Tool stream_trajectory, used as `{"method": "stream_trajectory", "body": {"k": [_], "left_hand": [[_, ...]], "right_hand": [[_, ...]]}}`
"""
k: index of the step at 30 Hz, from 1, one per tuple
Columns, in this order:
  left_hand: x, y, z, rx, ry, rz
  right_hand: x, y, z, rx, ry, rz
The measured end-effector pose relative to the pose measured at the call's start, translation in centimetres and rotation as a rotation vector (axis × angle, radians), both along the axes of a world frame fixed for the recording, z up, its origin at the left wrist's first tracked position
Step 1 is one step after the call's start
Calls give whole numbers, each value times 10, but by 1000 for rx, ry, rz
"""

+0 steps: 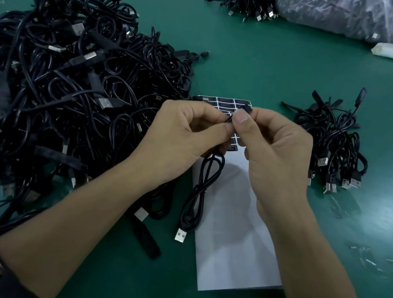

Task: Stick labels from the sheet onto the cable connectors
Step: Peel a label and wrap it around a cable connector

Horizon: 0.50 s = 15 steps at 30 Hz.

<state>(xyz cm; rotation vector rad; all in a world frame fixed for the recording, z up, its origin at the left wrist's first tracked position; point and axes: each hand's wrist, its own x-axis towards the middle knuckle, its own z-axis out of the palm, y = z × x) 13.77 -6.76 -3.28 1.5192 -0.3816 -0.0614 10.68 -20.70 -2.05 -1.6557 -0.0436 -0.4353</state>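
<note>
WORKSHOP BENCH: A worker's left hand (187,132) and right hand (273,149) meet just above a white label sheet (235,242) on a dark green work table (265,65). Both pinch the small black connector (247,109) of a thin black cable (199,192) between thumb and forefinger, the other fingers curled in. The cable's looped length hangs from the left hand across the sheet's edge, and its silver USB plug (180,236) lies on the table just beside the paper. The fingertips hide whether a label is already on the connector; the two-handed pinch looks like a sticker being wrapped or smoothed down. The sheet lies directly beneath the hands, apparently so that the next label is close by. The black rectangular labels (224,102) sit at its far end and the near part is bare backing, which suggests much of the sheet is used. A large tangled heap of black cables (59,91) lies on the left against the forearm, probably stock waiting its turn. A smaller, tidier bundle of black cables (337,148) lies well apart on the right, probably those finished. A clear plastic bag (348,16) of more cables rests at the table's far side
</note>
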Motion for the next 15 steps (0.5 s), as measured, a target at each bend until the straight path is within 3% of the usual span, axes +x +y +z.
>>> {"method": "stream_trajectory", "body": {"k": [7,10,15], "left_hand": [[-2,-1,3,30,-82,25],[0,3,7,-39,-114,126],[5,8,9,-228,-51,327]], "right_hand": [[-1,0,-3,-45,37,-90],[-4,4,-2,-73,66,13],[-7,8,-6,-424,159,231]]}}
